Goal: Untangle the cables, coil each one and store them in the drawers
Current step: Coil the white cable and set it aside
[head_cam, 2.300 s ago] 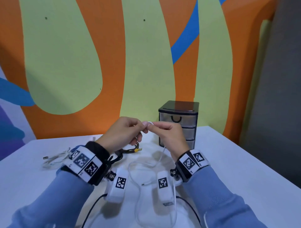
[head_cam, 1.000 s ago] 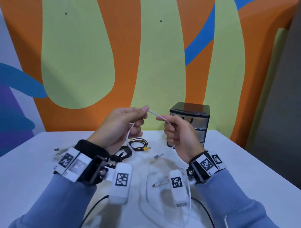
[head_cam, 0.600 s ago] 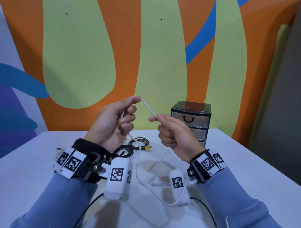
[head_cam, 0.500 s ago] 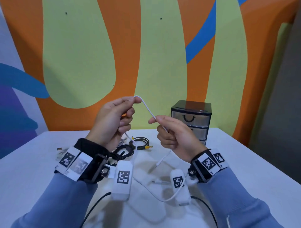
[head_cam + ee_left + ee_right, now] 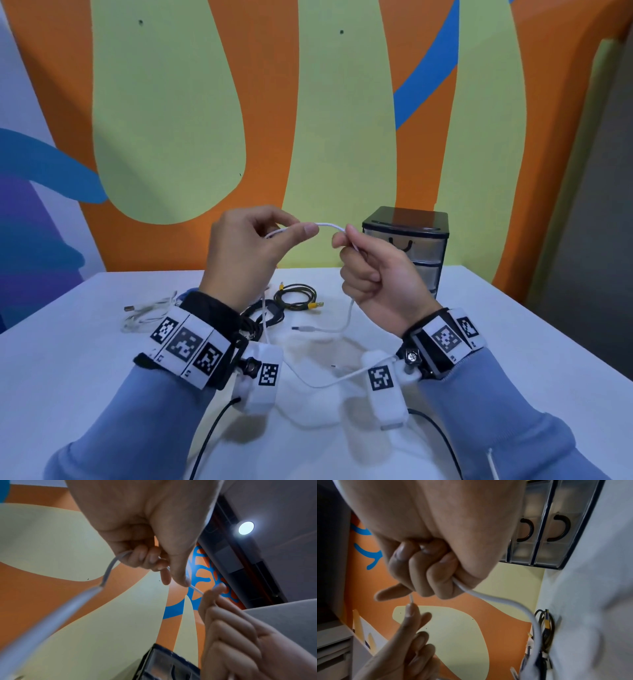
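We hold white cable (image 5: 328,225) above table (image 5: 68,377): left hand (image 5: 245,255) pinches it, right hand (image 5: 376,277) grips it in curled fingers; slack hangs between wrists. Beyond, at 12 o'clock, two dark coiled cables (image 5: 297,297), another white cable (image 5: 144,313) at 10. Drawer unit (image 5: 407,236) at 1 o'clock against wall, three drawers, shut. Bare tabletop at 3 and 9.

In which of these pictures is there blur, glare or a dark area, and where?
Head view: sharp, with soft shadows on the white table beneath the wrists. Left wrist view: the white cable near the lens is blurred; a ceiling lamp glares. Right wrist view: the table at right is smeared, the left edge dark.
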{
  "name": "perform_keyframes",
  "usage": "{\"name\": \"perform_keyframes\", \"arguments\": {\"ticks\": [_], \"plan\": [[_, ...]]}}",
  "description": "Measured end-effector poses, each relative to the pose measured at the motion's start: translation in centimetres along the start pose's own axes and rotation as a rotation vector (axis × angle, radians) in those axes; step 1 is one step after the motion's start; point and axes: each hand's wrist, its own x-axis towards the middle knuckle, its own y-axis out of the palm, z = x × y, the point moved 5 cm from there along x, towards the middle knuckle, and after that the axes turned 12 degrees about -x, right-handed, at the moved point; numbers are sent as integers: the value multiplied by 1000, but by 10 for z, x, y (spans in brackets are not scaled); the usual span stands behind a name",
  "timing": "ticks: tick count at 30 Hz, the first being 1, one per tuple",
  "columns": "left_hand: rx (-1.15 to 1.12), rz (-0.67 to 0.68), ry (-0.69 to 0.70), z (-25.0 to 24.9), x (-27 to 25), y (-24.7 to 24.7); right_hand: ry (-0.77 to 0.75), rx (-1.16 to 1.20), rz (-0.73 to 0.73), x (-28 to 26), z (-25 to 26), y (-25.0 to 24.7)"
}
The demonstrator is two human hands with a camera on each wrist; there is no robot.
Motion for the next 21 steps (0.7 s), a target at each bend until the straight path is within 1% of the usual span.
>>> {"name": "perform_keyframes", "arguments": {"ticks": [1, 3, 5, 7, 8, 10, 12, 14, 16, 18, 20, 21], "plan": [[26, 27, -22, 1, -2, 3, -21, 22, -14, 0, 2, 1], [116, 142, -84, 10, -8, 18, -71, 87, -53, 0, 6, -1], [154, 316, -218, 21, -18, 37, -123, 134, -109, 2, 9, -7], [96, 513, -374, 30, -30, 56, -175, 135, -207, 4, 10, -15], [64, 598, -429, 30, -38, 64, -206, 138, -276, 4, 10, -20], [34, 735, -471, 21, -53, 77, -270, 187, -406, 3, 11, -31], [-18, 802, -491, 10, -62, 85, -336, 198, -497, 2, 12, -43], [-99, 809, -507, 2, -65, 89, -372, 62, -568, 2, 15, -52], [-142, 781, -480, -7, -60, 87, -340, -103, -582, 3, 15, -52], [-160, 687, -425, -14, -49, 76, -260, -262, -516, 5, 10, -44], [-222, 522, -394, -18, -36, 57, -175, -392, -391, 5, 4, -32], [-285, 432, -409, -18, -29, 48, -137, -413, -318, 5, 2, -25]]}}
